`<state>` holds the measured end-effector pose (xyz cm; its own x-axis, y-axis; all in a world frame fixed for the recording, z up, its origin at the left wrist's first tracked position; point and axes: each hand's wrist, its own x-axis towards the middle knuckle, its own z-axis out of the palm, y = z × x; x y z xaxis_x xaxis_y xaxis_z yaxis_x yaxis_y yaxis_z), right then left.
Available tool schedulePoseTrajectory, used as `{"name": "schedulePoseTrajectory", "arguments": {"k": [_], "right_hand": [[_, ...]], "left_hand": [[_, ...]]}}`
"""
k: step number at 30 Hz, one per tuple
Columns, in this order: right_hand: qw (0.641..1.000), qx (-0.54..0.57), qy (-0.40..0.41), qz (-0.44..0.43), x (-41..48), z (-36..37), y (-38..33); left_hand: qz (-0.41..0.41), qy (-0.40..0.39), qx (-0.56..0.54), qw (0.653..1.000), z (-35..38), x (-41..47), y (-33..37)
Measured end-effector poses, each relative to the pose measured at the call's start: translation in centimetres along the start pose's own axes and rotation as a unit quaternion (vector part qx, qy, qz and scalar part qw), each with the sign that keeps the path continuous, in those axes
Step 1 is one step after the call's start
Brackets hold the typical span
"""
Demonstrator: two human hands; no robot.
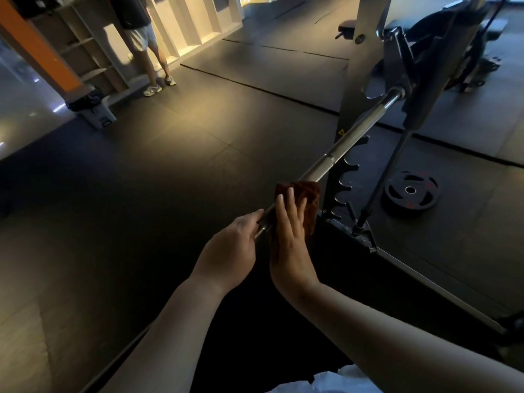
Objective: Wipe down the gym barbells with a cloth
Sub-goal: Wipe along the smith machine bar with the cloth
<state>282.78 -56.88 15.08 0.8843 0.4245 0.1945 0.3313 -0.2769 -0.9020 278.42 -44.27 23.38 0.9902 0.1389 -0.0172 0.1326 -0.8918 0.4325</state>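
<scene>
**Wiping barbell, both hands on the bar**

Barbell is sitting in the rack, running diagonally from the hands at centre up to the rack upright at top right. Far end is sitting against the bracket on the upright. Chrome shaft is catching light, and a knurled section is showing just above the cloth.

Left hand is gripping the near stretch of the bar, with the fingers curling round it and the thumb lying along the top. Firm closed hold on the shaft.

Right hand is just beside the left, further up the bar. It is pressing the cloth onto the shaft with the fingers nearly straight and close together. Thumb is hidden, so I can't tell whether it is wrapping underneath.

The cloth is dark reddish-brown. It is bunching over the bar past the fingertips and hanging down on the right side of the hand.

A black weight plate is lying flat on the floor mats, right of the rack's notched catch strip. A second person is standing at top left by the shelving, well apart, with only the torso and legs in view. A grey bin is sitting at the foot of an orange column
</scene>
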Motion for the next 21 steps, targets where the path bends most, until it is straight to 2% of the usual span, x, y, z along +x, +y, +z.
{"name": "schedulePoseTrajectory", "arguments": {"k": [2,6,7,10,12,14,18,21], "right_hand": [[0.998,-0.047,-0.013,-0.043,0.8,-1.0,1.2],[0.971,-0.147,0.013,-0.187,4.5,-4.7,3.6],[0.971,-0.144,0.037,-0.188,5.3,-5.5,3.9],[0.985,-0.086,0.107,-0.104,6.4,-5.9,3.5],[0.988,-0.086,0.074,-0.100,6.2,-5.2,3.0],[0.981,-0.123,0.013,-0.149,6.1,-5.5,3.3],[0.928,-0.257,-0.045,-0.267,9.1,-10.1,4.6],[0.927,-0.313,-0.045,-0.204,11.8,-12.5,4.0]], "left_hand": [[0.000,-0.005,-0.006,1.000,-0.1,0.1,0.1],[-0.014,-0.013,-0.007,1.000,-0.3,0.5,0.3],[-0.018,-0.012,-0.006,1.000,-0.2,0.6,0.5],[-0.031,-0.008,-0.007,0.999,-0.1,1.1,1.3],[-0.034,-0.009,-0.010,0.999,0.0,1.5,1.8],[-0.035,-0.012,-0.021,0.999,0.2,2.0,2.2],[-0.038,0.003,-0.013,0.999,0.8,3.4,3.3],[-0.021,0.017,0.002,1.000,1.6,4.6,4.2]]}}
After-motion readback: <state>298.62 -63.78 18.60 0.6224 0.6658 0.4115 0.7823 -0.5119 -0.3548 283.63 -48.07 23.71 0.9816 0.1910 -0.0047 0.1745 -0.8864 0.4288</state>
